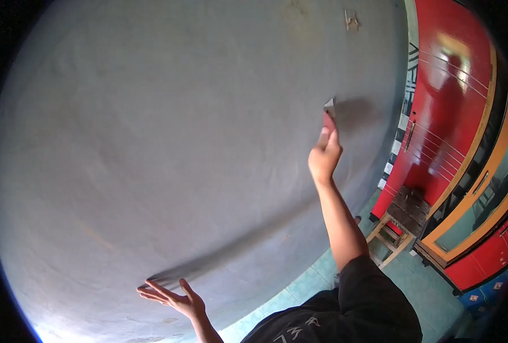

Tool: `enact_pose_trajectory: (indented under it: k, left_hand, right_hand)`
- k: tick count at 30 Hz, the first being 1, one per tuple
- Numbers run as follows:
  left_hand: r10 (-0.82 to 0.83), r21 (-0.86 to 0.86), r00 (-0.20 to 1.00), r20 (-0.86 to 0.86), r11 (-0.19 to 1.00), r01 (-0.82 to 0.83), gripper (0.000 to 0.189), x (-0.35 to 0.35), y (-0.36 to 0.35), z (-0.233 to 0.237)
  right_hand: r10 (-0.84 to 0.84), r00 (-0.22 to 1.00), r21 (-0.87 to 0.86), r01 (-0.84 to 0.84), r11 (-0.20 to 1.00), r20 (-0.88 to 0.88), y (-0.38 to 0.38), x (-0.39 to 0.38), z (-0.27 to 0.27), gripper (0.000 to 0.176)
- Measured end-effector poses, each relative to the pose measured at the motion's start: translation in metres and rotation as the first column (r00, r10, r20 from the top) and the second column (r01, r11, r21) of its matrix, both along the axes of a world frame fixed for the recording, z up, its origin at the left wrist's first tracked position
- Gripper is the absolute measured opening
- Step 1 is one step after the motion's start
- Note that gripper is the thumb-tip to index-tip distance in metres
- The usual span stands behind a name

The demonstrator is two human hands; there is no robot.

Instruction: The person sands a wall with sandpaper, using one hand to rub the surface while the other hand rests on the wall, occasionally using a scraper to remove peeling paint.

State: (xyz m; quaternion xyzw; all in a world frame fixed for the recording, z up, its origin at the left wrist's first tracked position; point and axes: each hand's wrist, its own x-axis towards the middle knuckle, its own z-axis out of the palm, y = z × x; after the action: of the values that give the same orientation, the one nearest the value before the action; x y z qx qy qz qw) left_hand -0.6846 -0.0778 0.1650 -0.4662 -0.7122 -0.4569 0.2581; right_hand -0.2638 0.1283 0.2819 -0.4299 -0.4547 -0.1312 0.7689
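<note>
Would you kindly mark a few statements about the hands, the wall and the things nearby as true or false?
1. The right hand holds a small red-handled flat scraper against the grey plastered wall. True.
2. The left hand grips a brush. False: it is open, fingers spread, holding nothing.
3. A small wooden stool stands near the glossy red door. True.
4. The floor is bare wood. False: it is laid with greenish tiles.

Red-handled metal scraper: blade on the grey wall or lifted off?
On it, apparently: the right hand holds the red-handled metal scraper with its blade edge against the grey wall, its shadow adjoining.
</note>
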Motion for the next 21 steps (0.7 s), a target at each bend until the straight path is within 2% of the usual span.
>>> enact_pose_trajectory:
  k: [1, 2, 3, 4, 6, 7, 8, 11, 12, 13, 14, 16, 17, 18, 19, 21]
  left_hand:
    - [-0.004, 0.006, 1.000, -0.016, 1.000, 0.004, 0.088, 0.012, 0.006, 0.003]
    - [0.006, -0.005, 1.000, -0.029, 1.000, -0.007, 0.088, 0.027, 0.014, 0.012]
    - [0.019, -0.017, 0.999, -0.035, 1.000, -0.019, 0.088, 0.043, 0.021, 0.015]
    - [0.032, -0.033, 0.999, -0.040, 0.999, -0.033, 0.089, 0.058, 0.026, 0.013]
    - [0.018, -0.011, 0.999, -0.034, 1.000, -0.018, 0.089, 0.092, 0.042, 0.021]
    - [0.019, -0.001, 0.999, -0.030, 1.000, -0.019, 0.090, 0.109, 0.053, 0.026]
    - [0.023, -0.004, 0.999, -0.024, 1.000, -0.023, 0.090, 0.145, 0.064, 0.028]
    - [0.063, -0.016, 0.997, -0.040, 0.998, -0.063, 0.091, 0.196, 0.085, 0.034]
    - [0.064, -0.003, 0.997, -0.043, 0.998, -0.064, 0.091, 0.213, 0.094, 0.036]
    - [0.078, 0.005, 0.996, -0.044, 0.997, -0.078, 0.092, 0.228, 0.104, 0.035]
    - [0.092, 0.010, 0.995, -0.044, 0.996, -0.092, 0.092, 0.241, 0.111, 0.033]
    - [0.120, 0.009, 0.992, -0.050, 0.993, -0.119, 0.092, 0.268, 0.125, 0.030]
    - [0.132, 0.003, 0.990, -0.057, 0.991, -0.133, 0.092, 0.280, 0.132, 0.029]
    - [0.146, -0.005, 0.987, -0.066, 0.989, -0.147, 0.092, 0.291, 0.137, 0.028]
    - [0.149, 0.001, 0.987, -0.055, 0.989, -0.149, 0.093, 0.302, 0.144, 0.027]
    - [0.163, -0.009, 0.985, -0.051, 0.986, -0.164, 0.093, 0.326, 0.154, 0.034]
  right_hand:
    - [-0.007, 1.000, -0.012, 0.007, 1.000, -0.018, 0.004, 0.004, 0.004, 0.035]
    - [-0.078, 0.977, 0.059, 0.068, 0.996, 0.198, 0.004, 0.001, 0.002, 0.035]
    - [-0.011, 0.894, 0.089, -0.033, 0.995, 0.447, 0.001, 0.006, -0.006, 0.037]
    - [0.076, 0.703, 0.105, -0.211, 0.972, 0.707, -0.001, 0.016, -0.002, 0.041]
    - [-0.042, 0.636, 0.168, -0.140, 0.976, 0.770, 0.024, 0.066, 0.003, 0.037]
    - [0.015, 0.888, 0.098, -0.068, 0.993, 0.460, 0.051, 0.105, 0.006, 0.035]
    - [0.029, 0.997, -0.007, -0.029, 1.000, 0.073, 0.080, 0.158, 0.002, 0.034]
    - [-0.031, 0.997, -0.019, 0.029, 0.999, -0.075, 0.091, 0.200, 0.023, 0.034]
    - [-0.071, 0.989, 0.038, 0.067, 0.997, 0.127, 0.087, 0.195, 0.017, 0.034]
    - [0.036, 0.937, 0.068, -0.063, 0.996, 0.348, 0.086, 0.198, 0.007, 0.037]
    - [0.166, 0.820, 0.046, -0.227, 0.973, 0.547, 0.085, 0.201, -0.004, 0.041]
    - [0.090, 0.554, -0.084, -0.037, 0.996, 0.828, 0.089, 0.247, -0.003, 0.038]
    - [-0.004, 0.784, 0.038, -0.025, 0.999, 0.621, 0.111, 0.273, -0.004, 0.036]
    - [-0.075, 0.936, 0.146, 0.026, 0.989, 0.345, 0.136, 0.299, -0.004, 0.035]
    - [0.038, 0.999, 0.008, -0.038, 0.999, 0.003, 0.147, 0.320, -0.003, 0.035]
    - [0.041, 0.993, -0.020, -0.043, 0.999, -0.107, 0.158, 0.338, -0.003, 0.034]
